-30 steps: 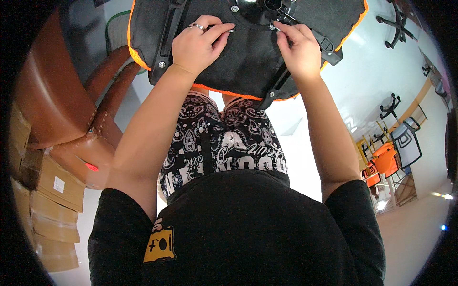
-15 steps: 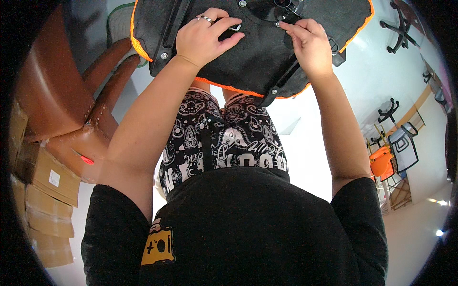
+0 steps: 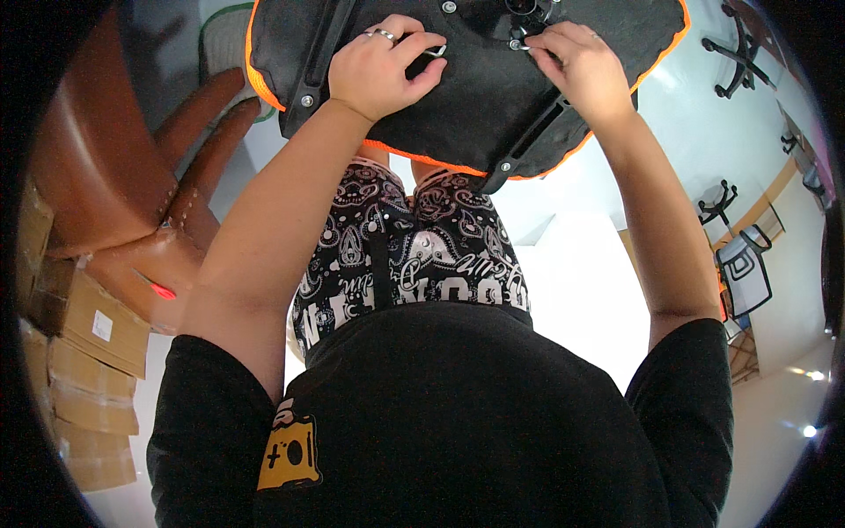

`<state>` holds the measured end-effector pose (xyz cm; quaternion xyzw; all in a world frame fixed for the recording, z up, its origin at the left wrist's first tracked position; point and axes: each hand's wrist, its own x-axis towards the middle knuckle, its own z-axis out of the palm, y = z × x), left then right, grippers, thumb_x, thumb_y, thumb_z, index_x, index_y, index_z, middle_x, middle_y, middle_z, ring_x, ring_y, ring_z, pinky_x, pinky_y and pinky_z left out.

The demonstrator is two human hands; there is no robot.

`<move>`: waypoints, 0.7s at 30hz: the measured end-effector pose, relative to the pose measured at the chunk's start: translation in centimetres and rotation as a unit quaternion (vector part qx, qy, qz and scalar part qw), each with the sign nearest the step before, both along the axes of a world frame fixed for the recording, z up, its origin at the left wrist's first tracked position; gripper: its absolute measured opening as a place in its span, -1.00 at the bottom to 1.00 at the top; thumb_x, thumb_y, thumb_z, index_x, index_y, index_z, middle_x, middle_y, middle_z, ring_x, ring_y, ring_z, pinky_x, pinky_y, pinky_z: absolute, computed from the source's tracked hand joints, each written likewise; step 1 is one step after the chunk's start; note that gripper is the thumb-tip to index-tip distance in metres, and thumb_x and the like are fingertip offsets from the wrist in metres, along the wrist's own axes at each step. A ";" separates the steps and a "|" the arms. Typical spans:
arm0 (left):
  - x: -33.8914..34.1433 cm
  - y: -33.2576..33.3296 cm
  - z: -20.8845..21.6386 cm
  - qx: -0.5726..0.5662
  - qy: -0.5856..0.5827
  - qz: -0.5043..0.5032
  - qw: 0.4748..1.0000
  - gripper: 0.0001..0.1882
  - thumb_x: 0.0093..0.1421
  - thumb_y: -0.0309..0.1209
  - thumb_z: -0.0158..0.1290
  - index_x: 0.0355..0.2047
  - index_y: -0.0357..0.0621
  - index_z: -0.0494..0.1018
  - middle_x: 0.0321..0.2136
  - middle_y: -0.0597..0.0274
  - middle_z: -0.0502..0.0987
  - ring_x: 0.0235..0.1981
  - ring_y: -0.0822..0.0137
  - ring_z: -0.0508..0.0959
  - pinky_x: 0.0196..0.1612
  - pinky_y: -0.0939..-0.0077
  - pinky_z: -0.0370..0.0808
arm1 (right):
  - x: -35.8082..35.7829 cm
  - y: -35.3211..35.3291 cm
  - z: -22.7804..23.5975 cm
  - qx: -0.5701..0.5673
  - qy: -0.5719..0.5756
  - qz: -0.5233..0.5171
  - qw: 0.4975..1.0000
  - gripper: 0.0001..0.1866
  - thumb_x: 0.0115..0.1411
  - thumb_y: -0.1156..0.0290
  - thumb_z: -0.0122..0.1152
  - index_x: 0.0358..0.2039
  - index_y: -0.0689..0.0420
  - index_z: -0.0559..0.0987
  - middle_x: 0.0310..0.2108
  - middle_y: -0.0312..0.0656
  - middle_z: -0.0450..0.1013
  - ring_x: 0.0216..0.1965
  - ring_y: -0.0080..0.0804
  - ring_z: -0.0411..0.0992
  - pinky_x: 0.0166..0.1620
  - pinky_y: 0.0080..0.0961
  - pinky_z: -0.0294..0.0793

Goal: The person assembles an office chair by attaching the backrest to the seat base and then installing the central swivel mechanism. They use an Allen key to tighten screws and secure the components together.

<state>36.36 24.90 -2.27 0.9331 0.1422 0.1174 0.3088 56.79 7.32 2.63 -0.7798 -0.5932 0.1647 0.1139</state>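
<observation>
Left hand fingers curled on small metal key — right hand pinching bolt

Both hands, left hand and right hand, on an upturned black seat (orange-edged).

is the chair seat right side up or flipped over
Flipped over: the chair seat shows its black underside with rails, screws and the central mount, with the left hand and right hand on it.

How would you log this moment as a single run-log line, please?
left hand: holds small metal key on seat underside | right hand: at centre fitting | seat: upturned over lap
</observation>
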 end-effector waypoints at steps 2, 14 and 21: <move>0.1 -0.1 0.1 -0.003 -0.004 -0.005 1.000 -0.80 -0.03 -0.19 0.24 -0.34 0.28 0.59 -0.34 0.43 0.52 -0.49 0.28 0.58 -0.45 0.44 0.53 | -0.6 -0.6 -0.2 0.027 -0.029 -0.013 0.999 -0.88 0.04 0.35 0.32 -0.36 -0.01 0.63 -0.47 -0.33 0.45 -0.33 -0.33 0.48 -0.24 -0.43 0.52; 0.1 -1.5 0.3 -0.028 0.000 -0.014 1.000 -0.79 -0.04 -0.20 0.23 -0.33 0.23 0.58 -0.34 0.42 0.52 -0.47 0.30 0.58 -0.43 0.45 0.54 | -3.2 -0.8 0.2 -0.057 -0.170 -0.074 0.981 -0.76 0.04 0.09 0.30 -0.52 -0.05 0.51 -0.54 -0.41 0.38 -0.39 -0.43 0.47 -0.44 -0.45 0.50; 0.0 -3.1 -0.1 -0.051 -0.018 -0.024 0.998 -0.74 -0.04 -0.20 0.23 -0.28 0.23 0.55 -0.33 0.44 0.51 -0.44 0.31 0.58 -0.43 0.46 0.53 | -0.4 -2.5 -0.2 -0.115 -0.156 0.109 0.975 -0.77 0.12 0.08 0.19 -0.45 -0.05 0.48 -0.49 -0.36 0.41 -0.33 -0.38 0.48 -0.43 -0.40 0.58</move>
